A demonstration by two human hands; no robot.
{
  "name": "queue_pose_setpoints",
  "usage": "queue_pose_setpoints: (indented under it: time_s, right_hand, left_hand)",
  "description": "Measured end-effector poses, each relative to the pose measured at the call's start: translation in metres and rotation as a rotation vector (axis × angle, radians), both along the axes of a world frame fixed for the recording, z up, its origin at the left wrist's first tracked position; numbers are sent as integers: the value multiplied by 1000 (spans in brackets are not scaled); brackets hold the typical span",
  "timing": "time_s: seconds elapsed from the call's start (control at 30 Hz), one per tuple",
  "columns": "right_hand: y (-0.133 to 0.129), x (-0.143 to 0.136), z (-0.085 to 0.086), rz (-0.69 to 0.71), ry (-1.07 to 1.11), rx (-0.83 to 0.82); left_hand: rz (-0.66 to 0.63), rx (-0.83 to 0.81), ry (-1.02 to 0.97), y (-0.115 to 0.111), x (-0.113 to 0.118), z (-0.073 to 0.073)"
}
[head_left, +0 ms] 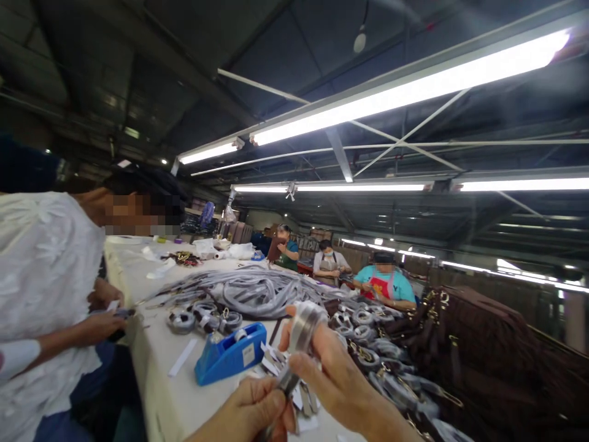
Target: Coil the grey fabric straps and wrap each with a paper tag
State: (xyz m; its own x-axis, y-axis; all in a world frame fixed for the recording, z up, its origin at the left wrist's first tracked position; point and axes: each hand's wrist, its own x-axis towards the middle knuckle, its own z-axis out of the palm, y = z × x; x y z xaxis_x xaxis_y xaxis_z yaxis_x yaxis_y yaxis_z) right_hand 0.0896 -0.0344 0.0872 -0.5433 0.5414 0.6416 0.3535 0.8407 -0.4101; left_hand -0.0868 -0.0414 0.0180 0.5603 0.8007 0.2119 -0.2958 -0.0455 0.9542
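Observation:
A grey strap in clear plastic wrap (304, 325) runs between my two hands. Its upper part loops round the fingers of my right hand (343, 368), which is closed on it. Lower down, my left hand (260, 405) pinches the same strap between thumb and fingers. A blue tape dispenser (232, 355) stands on the table just beyond my left hand. Under and behind my hands lie small metal pieces and white paper slips (275, 361), partly hidden. The strap's lower end is hidden by my left hand.
A pile of plastic-wrapped straps (262, 288) covers the middle of the pale table (159, 362). Coiled straps with gold clips (389, 353) lie at right beside dark brown bags (497, 344). A co-worker in white (46, 276) works at left; several others stand beyond.

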Motion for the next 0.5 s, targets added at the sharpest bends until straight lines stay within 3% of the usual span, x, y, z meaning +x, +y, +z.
queue_pose_setpoints:
  time_s: [0.1,0.17,0.27,0.33,0.43,0.5]
  right_hand:
    - [-2,14,-17,-180,-353,104]
    - [-3,17,-28,-205,-515,153]
    - [-7,11,-39,-161,-680,347]
    - [-13,7,-41,-171,-738,422]
    - [-22,8,-49,-209,-653,295]
    - [-27,17,-65,-113,-405,-44]
  left_hand:
    - [-67,-165,154,-5,-8,11]
    - [-160,-240,269,-3,-13,14]
    - [-311,-364,395,4,-23,0]
    - [-381,-429,359,5,-32,-15]
    - [-470,-490,132,-4,-43,-35]
    - [-473,-488,-58,-16,-46,-40]
